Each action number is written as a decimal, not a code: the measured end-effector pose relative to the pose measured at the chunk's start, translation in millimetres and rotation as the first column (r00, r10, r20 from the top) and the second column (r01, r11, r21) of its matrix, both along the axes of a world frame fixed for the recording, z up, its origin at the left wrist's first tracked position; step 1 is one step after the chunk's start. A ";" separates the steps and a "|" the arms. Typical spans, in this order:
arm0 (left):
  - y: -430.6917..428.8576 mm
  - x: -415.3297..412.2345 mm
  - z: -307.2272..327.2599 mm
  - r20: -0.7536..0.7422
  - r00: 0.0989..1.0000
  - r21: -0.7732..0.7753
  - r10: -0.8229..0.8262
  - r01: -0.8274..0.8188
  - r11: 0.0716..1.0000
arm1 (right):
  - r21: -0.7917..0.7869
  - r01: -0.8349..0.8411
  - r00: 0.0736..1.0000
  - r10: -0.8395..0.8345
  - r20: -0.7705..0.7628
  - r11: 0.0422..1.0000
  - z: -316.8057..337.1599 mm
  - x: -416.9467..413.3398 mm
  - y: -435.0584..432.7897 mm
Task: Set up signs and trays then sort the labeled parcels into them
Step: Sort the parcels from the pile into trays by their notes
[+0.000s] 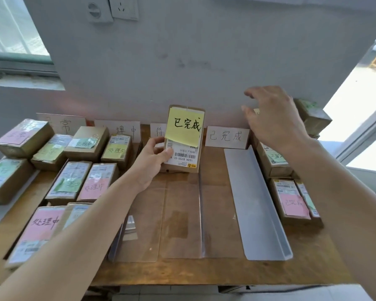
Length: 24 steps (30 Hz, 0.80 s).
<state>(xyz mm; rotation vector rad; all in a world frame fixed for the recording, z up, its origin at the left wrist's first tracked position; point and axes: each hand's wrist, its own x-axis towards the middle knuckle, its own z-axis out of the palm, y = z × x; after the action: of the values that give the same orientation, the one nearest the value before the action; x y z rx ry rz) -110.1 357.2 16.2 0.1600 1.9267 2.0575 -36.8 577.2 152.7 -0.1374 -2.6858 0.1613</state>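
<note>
My left hand (153,160) holds a cardboard parcel (183,140) upright above the middle of the wooden table (215,270); a yellow note on it reads 已完成. My right hand (274,118) hovers open at the back right, over a stack of parcels (274,161) near the wall. A white sign reading 已完成 (226,136) leans against the wall just right of the held parcel. Other white signs (122,129) stand along the wall to the left. Clear trays (180,222) lie flat on the table's middle, and a frosted angled divider (256,205) lies to their right.
Several labelled parcels (83,181) with pink, green and yellow notes fill the left half of the table. More parcels (291,203) lie at the right edge. A grey wall with sockets (113,8) rises behind, with windows at both sides.
</note>
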 end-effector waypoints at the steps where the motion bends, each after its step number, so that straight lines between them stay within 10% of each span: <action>1: 5.7 -0.6 -0.2 0.004 1.000 -0.007 -0.001 0.001 1.000 | -0.003 -0.005 1.000 0.005 0.008 1.000 -1.1 -1.8 2.0; 24: 176.7 -78.8 -107.8 0.334 0.942 -0.349 0.044 0.080 0.934 | 0.034 -0.068 0.980 0.060 0.191 0.997 -48.8 -51.4 116.3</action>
<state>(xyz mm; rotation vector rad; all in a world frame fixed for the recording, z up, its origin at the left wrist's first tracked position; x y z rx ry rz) -188.8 533.9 -91.6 -0.2442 2.0210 1.5574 -88.3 693.6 103.8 -0.0564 -2.8835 0.1186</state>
